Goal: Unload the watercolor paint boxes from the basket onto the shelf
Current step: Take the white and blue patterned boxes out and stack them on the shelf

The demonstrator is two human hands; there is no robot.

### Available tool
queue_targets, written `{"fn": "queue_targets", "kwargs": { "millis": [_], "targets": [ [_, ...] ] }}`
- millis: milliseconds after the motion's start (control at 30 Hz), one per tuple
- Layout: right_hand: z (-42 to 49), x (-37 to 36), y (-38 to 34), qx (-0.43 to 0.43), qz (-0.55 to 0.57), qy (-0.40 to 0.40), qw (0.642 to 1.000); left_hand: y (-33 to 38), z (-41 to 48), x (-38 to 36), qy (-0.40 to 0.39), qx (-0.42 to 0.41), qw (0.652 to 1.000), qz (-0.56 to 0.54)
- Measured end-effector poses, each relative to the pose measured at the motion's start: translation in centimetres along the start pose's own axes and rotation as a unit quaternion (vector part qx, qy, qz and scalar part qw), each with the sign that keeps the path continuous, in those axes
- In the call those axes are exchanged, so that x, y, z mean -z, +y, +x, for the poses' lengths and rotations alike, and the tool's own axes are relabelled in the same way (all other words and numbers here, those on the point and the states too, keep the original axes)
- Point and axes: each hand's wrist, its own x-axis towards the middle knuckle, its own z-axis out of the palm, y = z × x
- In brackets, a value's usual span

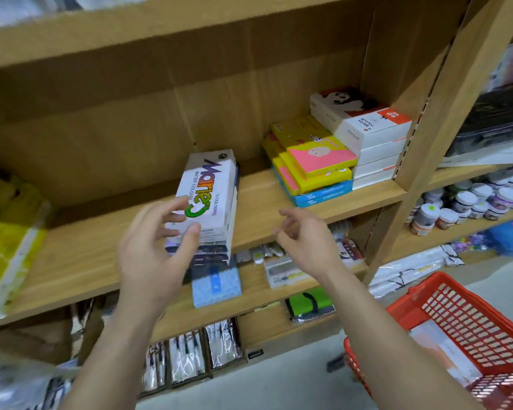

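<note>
A stack of white "Marie's water colour" boxes [211,190] lies on the wooden shelf board [261,208], its near end over the front edge. My left hand [151,255] is at the stack's near left corner with thumb and fingers spread around it; whether they touch it is blurred. My right hand [305,235] hovers to the right of the stack, fingers loosely curled and holding nothing. The red plastic basket [397,309] stands on the floor at lower right, with a pale flat box [436,344] inside it.
Yellow, pink and blue paint boxes [317,161] and a pile of white watercolour boxes [367,128] fill the shelf's right end. Yellow packets [9,232] lie at the left. A blue pack [216,282] sits on the lower shelf. Small jars [471,202] fill the neighbouring unit.
</note>
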Motion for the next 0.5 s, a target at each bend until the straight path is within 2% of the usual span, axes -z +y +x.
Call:
{"fn": "queue_targets", "kwargs": {
  "millis": [67,133,167,200,300,500],
  "targets": [
    [-0.3,-1.8,-2.4,0.039,0.015,-0.032,0.999,-3.0,-0.9,2.3,-0.028,0.111,0.993,0.010],
    [-0.7,-3.5,-4.2,0.063,0.027,-0.070,0.995,-5.2,-1.9,2.2,-0.135,0.244,0.960,-0.023],
    [-0.9,-4.3,-4.8,0.068,0.022,-0.086,0.994,-6.0,-2.3,1.7,-0.181,0.276,0.943,-0.046],
    [-1.0,-5.0,-5.2,0.068,0.016,-0.098,0.993,-6.8,-2.5,0.9,-0.206,0.280,0.936,-0.049],
    [-1.4,-6.0,-4.9,0.052,0.001,-0.085,0.995,-8.1,-1.8,-1.1,-0.200,0.247,0.947,0.044],
    [-3.2,-3.6,-0.9,-0.030,-0.030,-0.011,0.999,-7.8,1.1,-7.1,-0.210,0.205,0.955,0.052]
  ]
}}
